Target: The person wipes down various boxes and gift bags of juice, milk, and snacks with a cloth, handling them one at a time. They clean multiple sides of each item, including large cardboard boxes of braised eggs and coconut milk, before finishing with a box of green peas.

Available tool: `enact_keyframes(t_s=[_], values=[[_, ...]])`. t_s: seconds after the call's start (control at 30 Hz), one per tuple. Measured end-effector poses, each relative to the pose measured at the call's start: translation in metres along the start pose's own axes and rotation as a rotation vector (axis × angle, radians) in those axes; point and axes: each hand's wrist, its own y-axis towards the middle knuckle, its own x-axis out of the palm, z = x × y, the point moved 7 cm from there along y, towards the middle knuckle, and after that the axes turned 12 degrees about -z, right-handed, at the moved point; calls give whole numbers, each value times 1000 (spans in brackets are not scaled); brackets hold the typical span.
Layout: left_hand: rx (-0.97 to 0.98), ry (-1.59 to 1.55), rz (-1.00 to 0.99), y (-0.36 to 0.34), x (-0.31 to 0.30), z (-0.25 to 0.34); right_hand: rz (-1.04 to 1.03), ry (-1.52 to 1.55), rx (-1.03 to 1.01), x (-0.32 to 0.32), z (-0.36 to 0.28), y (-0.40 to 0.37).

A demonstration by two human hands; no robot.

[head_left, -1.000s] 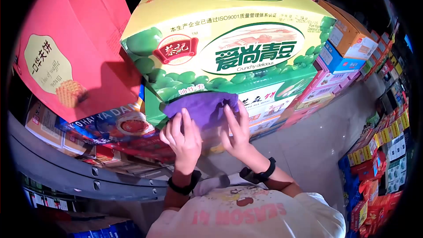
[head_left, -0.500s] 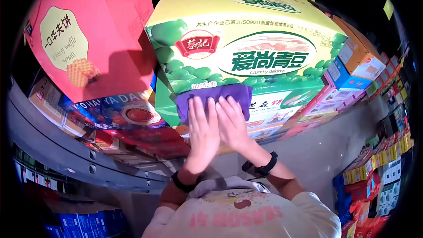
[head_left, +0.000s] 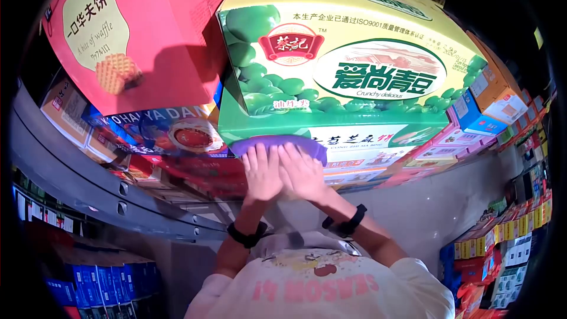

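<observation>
My left hand (head_left: 261,171) and my right hand (head_left: 302,172) lie side by side on a purple cloth (head_left: 318,149), fingers stretched out flat. They press it just below the lower front edge of a large yellow and green carton of green peas (head_left: 378,74). Behind the cloth is the green and white carton (head_left: 378,137) underneath, partly covered by it. My fingertips point away from me, towards the pea carton. Dark bands are on both wrists.
A pink waffle carton (head_left: 159,23) stands at the left, above a blue carton (head_left: 186,130). More stacked cartons (head_left: 496,91) run along the right. A grey curved metal rail (head_left: 77,177) passes at lower left. Goods (head_left: 478,260) are piled at lower right, beside the floor (head_left: 407,212).
Both hands and the purple cloth have slid down from the pea carton's printed front to below its lower edge, uncovering the small print there. The view has also shifted slightly.
</observation>
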Motion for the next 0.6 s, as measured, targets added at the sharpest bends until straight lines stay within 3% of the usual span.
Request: enact_keyframes(t_s=[0.13, 0.27, 0.33, 0.4, 0.47, 0.5, 0.6], values=[[-9, 19, 32, 14, -13, -3, 84, -36, 2, -14, -5, 15], [-32, -26, 119, -11, 20, 12, -9, 26, 25, 22, 9, -27], [1, -106, -2, -15, 28, 26, -41, 51, 60, 36, 16, -49], [15, -117, 102, -20, 29, 40, -42, 48, 62, 30, 25, -58], [36, -184, 33, -2, 13, 48, -72, 25, 82, 11, 32, -45], [63, -238, 25, 11, -1, 50, 19, 0, 63, -9, 36, -37], [156, -81, -33, 44, -23, 65, 78, -65, 108, -39, 47, -22]])
